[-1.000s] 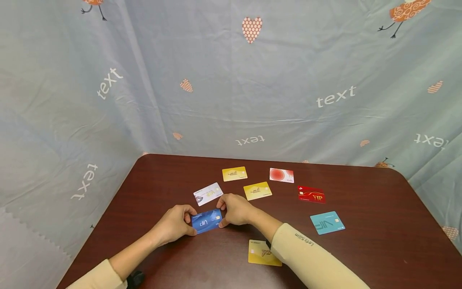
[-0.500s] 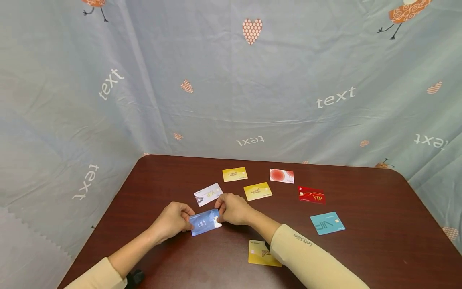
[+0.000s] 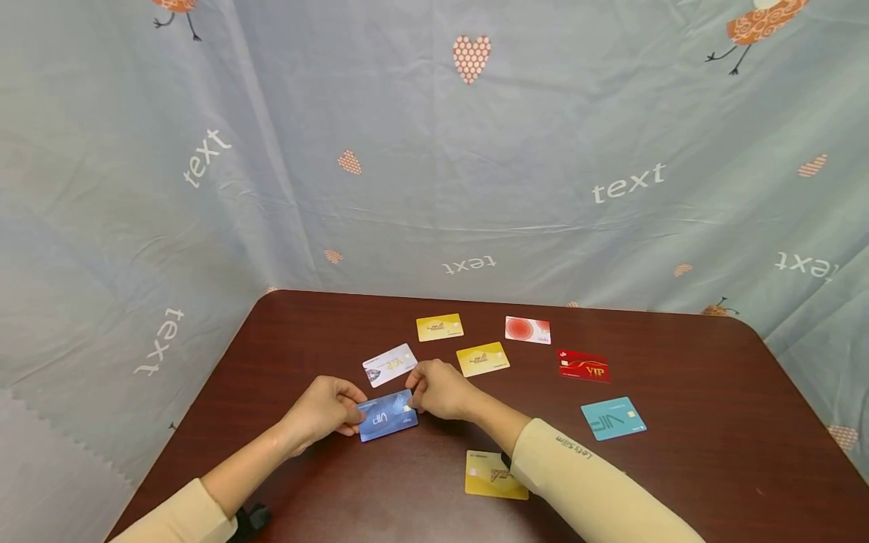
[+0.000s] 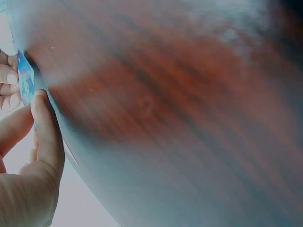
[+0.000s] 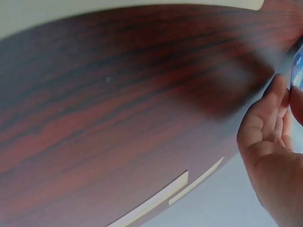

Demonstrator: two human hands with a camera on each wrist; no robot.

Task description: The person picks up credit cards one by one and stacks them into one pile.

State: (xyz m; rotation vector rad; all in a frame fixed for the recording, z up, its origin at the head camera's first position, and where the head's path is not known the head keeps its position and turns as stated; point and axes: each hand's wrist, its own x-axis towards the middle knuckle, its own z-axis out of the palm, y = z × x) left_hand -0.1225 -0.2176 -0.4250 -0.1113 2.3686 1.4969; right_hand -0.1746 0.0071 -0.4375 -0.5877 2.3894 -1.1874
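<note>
A blue VIP card (image 3: 385, 416) is held between both hands at the left middle of the table. My left hand (image 3: 323, 411) pinches its left end between thumb and fingers; in the left wrist view the card (image 4: 25, 78) appears edge-on past the left hand (image 4: 35, 156). At the card's right end, my right hand (image 3: 443, 391) pinches it near the chip. The right wrist view shows only a strip of the blue card (image 5: 298, 66) at the frame's edge, beside the right hand (image 5: 267, 137). Just behind it lies a white VIP card (image 3: 390, 366).
Two yellow cards (image 3: 439, 327) and a white-and-red card (image 3: 527, 330) lie toward the back. To the right are a red VIP card (image 3: 584, 366) and a teal card (image 3: 613, 418). Another yellow card (image 3: 485, 475) lies partly under the right sleeve. A patterned curtain (image 3: 407, 151) hangs behind the table (image 3: 699, 362).
The blue card has tilted and shifted slightly left, then tipped back a little. Both hands stay at its ends, with the fingers shifting their hold. The other cards lie as before.
</note>
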